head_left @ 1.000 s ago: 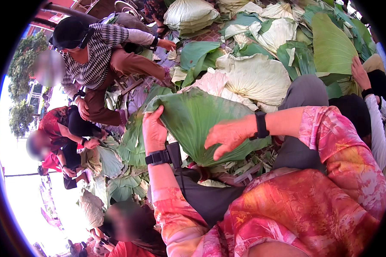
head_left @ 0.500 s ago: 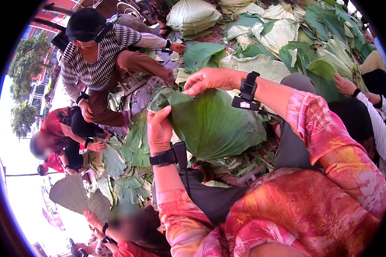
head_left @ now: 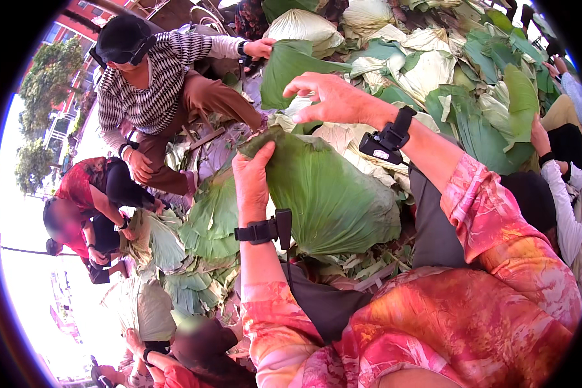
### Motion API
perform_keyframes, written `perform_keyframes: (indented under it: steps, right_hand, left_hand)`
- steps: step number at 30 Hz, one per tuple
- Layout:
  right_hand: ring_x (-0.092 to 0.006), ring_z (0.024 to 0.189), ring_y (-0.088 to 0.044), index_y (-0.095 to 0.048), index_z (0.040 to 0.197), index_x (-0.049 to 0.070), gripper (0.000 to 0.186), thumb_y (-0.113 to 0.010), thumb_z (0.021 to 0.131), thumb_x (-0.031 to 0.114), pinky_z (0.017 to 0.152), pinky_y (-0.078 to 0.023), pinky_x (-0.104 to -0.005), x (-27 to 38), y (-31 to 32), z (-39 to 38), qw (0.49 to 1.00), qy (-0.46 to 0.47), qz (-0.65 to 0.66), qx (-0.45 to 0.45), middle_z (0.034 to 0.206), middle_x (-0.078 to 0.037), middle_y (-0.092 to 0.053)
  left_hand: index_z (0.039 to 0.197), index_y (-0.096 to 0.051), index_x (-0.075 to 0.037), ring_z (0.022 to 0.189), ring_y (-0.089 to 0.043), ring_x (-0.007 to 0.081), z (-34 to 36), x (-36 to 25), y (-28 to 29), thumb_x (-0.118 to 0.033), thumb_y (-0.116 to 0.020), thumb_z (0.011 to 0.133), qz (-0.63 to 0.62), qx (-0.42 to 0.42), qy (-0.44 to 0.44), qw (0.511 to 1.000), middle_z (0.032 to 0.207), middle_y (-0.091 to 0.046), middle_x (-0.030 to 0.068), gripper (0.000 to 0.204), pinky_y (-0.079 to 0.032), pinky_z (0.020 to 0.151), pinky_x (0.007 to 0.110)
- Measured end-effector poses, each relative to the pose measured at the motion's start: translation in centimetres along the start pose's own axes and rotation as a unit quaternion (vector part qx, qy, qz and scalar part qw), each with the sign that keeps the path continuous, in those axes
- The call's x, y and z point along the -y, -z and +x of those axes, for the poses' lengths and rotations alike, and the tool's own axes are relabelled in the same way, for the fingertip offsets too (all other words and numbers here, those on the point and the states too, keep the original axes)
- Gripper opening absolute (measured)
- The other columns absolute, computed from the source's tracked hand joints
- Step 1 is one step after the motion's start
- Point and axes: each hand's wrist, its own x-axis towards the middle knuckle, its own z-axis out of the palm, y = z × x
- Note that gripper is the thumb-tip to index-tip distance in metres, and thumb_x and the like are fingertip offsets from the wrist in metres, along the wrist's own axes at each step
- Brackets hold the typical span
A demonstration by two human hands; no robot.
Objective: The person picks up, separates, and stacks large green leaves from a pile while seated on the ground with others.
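A large green lotus leaf (head_left: 333, 200) hangs in front of me, its fan of veins spreading from the lower part. My left hand (head_left: 253, 171) pinches its upper left edge between thumb and fingers. Above the leaf, my right hand (head_left: 333, 97) is raised with thumb and fingers apart and nothing between them. Both wrists carry black straps with small devices. Under and left of the held leaf lie more green leaves (head_left: 210, 216), partly covered by my left hand and the leaf.
Piled leaves, green and pale (head_left: 427, 71), spread across the far right. A co-worker in a patterned top (head_left: 152, 84) sits at far left holding a green leaf (head_left: 291, 71). Other people handle leaves at the left and right edges. Leaf scraps (head_left: 394, 252) litter the ground by my legs.
My right hand has let go of the leaf's upper edge and lifted away, its fingers spreading. The left hand keeps its hold. The far co-worker has raised a green leaf.
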Motion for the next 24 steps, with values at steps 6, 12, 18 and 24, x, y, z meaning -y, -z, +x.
perform_keyframes:
  steps: [6, 12, 18, 24]
  right_hand:
    - [-0.0092, 0.084, -0.055, -0.063, 0.102, 0.001, 0.031, -0.070, 0.079, 0.021, 0.076, -0.044, -0.0264, -1.9, -2.1, 0.1, 0.973, -0.033, 0.201, 0.108, 0.086, 0.001, -0.063]
    - [-0.0035, 0.071, -0.048, -0.064, 0.087, -0.001, 0.017, -0.067, 0.082, 0.015, 0.066, -0.040, -0.0215, -3.7, -2.9, -0.4, 0.967, -0.072, 0.235, 0.072, 0.072, 0.004, -0.057]
    - [-0.0056, 0.078, -0.052, -0.063, 0.097, 0.000, 0.024, -0.069, 0.080, 0.015, 0.074, -0.043, -0.0232, -4.0, -3.2, 0.0, 0.968, -0.030, 0.228, 0.102, 0.083, 0.002, -0.061]
    - [-0.0053, 0.075, -0.052, -0.064, 0.093, 0.002, 0.018, -0.067, 0.082, 0.015, 0.071, -0.044, -0.0228, -4.1, -4.1, 0.4, 0.954, -0.045, 0.290, 0.058, 0.079, 0.003, -0.061]
  left_hand:
    - [0.102, -0.063, 0.000, 0.084, -0.060, 0.0094, 0.6, 0.3, -2.0, -0.001, -0.062, 0.084, -0.008, 0.050, 0.027, 0.998, 0.096, -0.066, 0.0039, 0.019, -0.046, 0.078, 0.023]
    - [0.097, -0.061, 0.000, 0.077, -0.057, 0.0074, 1.3, 1.4, -0.3, -0.003, -0.062, 0.085, -0.011, -0.013, 0.039, 0.999, 0.089, -0.064, 0.0023, 0.013, -0.046, 0.072, 0.022]
    - [0.098, -0.062, 0.000, 0.075, -0.056, 0.0059, 1.5, 1.3, -1.7, -0.006, -0.061, 0.087, -0.044, -0.030, 0.009, 0.999, 0.088, -0.063, 0.0006, 0.012, -0.045, 0.071, 0.020]
    - [0.095, -0.062, -0.002, 0.072, -0.053, 0.0030, 1.8, 2.8, -1.7, -0.007, -0.063, 0.086, 0.003, -0.033, -0.001, 0.999, 0.081, -0.061, -0.0035, 0.010, -0.042, 0.066, 0.017]
